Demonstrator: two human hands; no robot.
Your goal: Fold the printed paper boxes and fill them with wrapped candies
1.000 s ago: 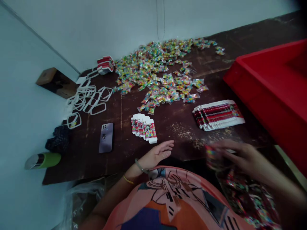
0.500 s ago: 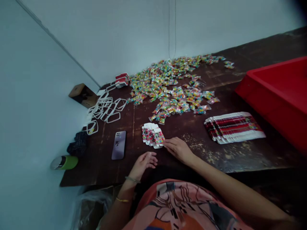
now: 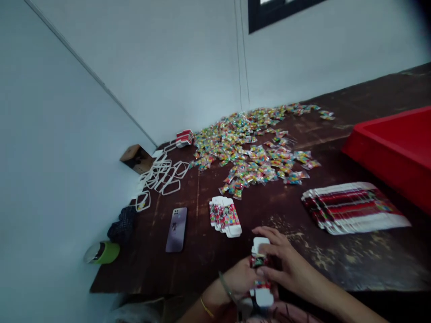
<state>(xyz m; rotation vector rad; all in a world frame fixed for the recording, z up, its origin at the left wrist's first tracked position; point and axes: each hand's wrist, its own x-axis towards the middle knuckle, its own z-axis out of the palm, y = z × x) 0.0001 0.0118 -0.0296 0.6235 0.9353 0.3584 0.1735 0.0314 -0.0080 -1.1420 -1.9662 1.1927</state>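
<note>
Close to my body, at the table's front edge, both hands are on a small printed carton (image 3: 263,296) with white end flaps. My left hand (image 3: 243,274) grips it from the left side. My right hand (image 3: 286,258) has its thumb and fingers closed on the carton from the right, hiding part of its middle. Just beyond my hands lies a small stack of flat cartons (image 3: 225,216), fanned out, red and colourful with white flaps. A larger fanned row of flat red and white cartons (image 3: 353,207) rests to the right.
Many small clear packets of coloured candy (image 3: 256,152) spread across the back of the table. A red tray (image 3: 377,148) stands at right. On the left are a phone (image 3: 176,229), white frame-like loops (image 3: 163,175), red boxes (image 3: 184,138), a brown box (image 3: 136,158) and a green cup (image 3: 109,252).
My right hand has taken a carton from the small stack and drawn it towards my body. My left hand has come over to grip it too. The view has tilted upward.
</note>
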